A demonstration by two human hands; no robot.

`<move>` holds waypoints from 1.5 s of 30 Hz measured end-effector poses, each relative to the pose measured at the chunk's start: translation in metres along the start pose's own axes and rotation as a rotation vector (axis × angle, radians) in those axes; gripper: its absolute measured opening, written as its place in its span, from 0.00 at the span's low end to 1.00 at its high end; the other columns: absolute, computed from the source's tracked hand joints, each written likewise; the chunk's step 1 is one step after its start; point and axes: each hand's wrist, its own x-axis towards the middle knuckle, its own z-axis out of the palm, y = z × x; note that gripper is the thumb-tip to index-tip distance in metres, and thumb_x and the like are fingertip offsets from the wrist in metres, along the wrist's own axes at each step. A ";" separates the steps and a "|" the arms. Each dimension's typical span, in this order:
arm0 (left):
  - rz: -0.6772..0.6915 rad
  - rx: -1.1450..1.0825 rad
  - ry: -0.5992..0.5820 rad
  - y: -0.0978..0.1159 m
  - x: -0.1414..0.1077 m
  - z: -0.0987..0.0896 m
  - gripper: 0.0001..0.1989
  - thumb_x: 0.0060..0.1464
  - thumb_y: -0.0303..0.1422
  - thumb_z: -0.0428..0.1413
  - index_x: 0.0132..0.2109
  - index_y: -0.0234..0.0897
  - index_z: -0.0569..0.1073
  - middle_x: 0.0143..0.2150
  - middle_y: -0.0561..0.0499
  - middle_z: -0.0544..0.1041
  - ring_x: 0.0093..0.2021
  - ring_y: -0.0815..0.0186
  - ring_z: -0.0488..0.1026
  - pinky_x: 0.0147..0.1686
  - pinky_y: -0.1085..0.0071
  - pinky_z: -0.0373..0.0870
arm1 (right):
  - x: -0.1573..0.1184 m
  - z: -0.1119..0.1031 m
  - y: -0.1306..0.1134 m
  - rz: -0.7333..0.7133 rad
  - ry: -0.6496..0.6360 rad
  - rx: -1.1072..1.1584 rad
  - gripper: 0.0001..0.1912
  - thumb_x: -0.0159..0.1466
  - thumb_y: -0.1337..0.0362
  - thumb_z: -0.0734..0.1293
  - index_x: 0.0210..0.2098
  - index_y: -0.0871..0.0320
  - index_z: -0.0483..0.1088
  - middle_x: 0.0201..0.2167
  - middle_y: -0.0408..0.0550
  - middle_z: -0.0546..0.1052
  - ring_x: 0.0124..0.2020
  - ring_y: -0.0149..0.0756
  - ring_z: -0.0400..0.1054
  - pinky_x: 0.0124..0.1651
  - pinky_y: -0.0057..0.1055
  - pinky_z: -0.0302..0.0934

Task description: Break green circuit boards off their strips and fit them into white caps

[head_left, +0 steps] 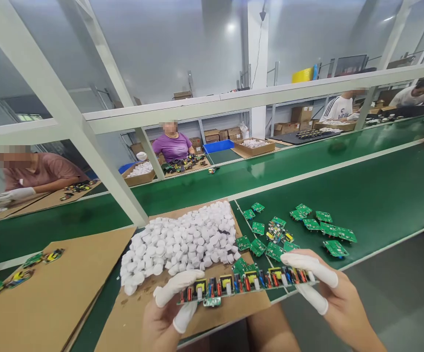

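Note:
A long strip of circuit boards (pixel 239 285), its row of yellow, black, red and blue components facing me, stretches between my hands above the cardboard. My left hand (pixel 177 298), with white covers on thumb and fingers, pinches its left end. At the other end, my right hand (pixel 318 278) grips the strip between covered fingers and thumb. Just below the strip lies a small green board (pixel 212 302). Behind it a big heap of white round caps (pixel 182 239) covers the cardboard sheet (pixel 134 313). More green circuit boards (pixel 258 247) lie scattered to the right, some partly behind the strip.
A green conveyor belt (pixel 373 195) runs across the bench. Another cardboard sheet (pixel 61 283) on the left carries several boards (pixel 21 277). A white frame post (pixel 98 156) rises at the left. Co-workers sit opposite, one in a purple shirt (pixel 172 147), near a box of caps (pixel 254 146).

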 end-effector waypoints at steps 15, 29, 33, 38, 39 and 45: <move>-0.066 -0.074 -0.034 0.000 -0.003 0.018 0.11 0.36 0.38 0.66 0.32 0.44 0.78 0.36 0.52 0.81 0.40 0.61 0.76 0.40 0.72 0.74 | -0.009 -0.007 0.005 0.018 0.145 0.043 0.15 0.60 0.67 0.65 0.46 0.49 0.71 0.40 0.48 0.78 0.43 0.43 0.71 0.43 0.33 0.70; 0.041 0.054 -0.251 -0.002 0.001 0.010 0.10 0.45 0.33 0.61 0.38 0.46 0.78 0.39 0.51 0.80 0.41 0.60 0.76 0.39 0.71 0.75 | -0.014 -0.010 0.013 0.030 0.149 0.019 0.14 0.59 0.66 0.66 0.45 0.48 0.72 0.40 0.46 0.79 0.42 0.44 0.72 0.41 0.33 0.71; 0.044 0.120 -0.331 -0.010 0.000 0.002 0.15 0.47 0.31 0.59 0.44 0.49 0.76 0.43 0.52 0.79 0.43 0.60 0.75 0.43 0.70 0.73 | -0.023 -0.008 0.019 0.059 0.157 0.008 0.15 0.58 0.66 0.66 0.45 0.50 0.72 0.40 0.46 0.79 0.43 0.44 0.72 0.42 0.33 0.70; 0.063 0.357 -0.222 -0.014 -0.007 0.006 0.14 0.46 0.38 0.59 0.43 0.46 0.77 0.42 0.48 0.78 0.43 0.57 0.73 0.47 0.66 0.70 | -0.026 -0.011 0.019 0.184 0.249 -0.235 0.16 0.60 0.58 0.64 0.47 0.51 0.70 0.36 0.44 0.80 0.32 0.40 0.75 0.33 0.28 0.70; 0.078 0.360 -0.206 -0.014 -0.008 0.008 0.12 0.47 0.39 0.58 0.41 0.45 0.78 0.40 0.48 0.78 0.42 0.57 0.73 0.46 0.65 0.70 | -0.026 -0.011 0.018 0.159 0.218 -0.292 0.15 0.60 0.58 0.64 0.45 0.51 0.70 0.35 0.44 0.80 0.29 0.39 0.75 0.31 0.27 0.70; 0.085 0.352 -0.059 -0.035 -0.025 0.019 0.11 0.48 0.37 0.58 0.41 0.47 0.77 0.39 0.50 0.80 0.42 0.57 0.75 0.49 0.64 0.68 | -0.034 0.014 0.010 0.220 0.304 -0.558 0.14 0.61 0.56 0.62 0.42 0.55 0.71 0.32 0.47 0.80 0.24 0.37 0.73 0.31 0.28 0.68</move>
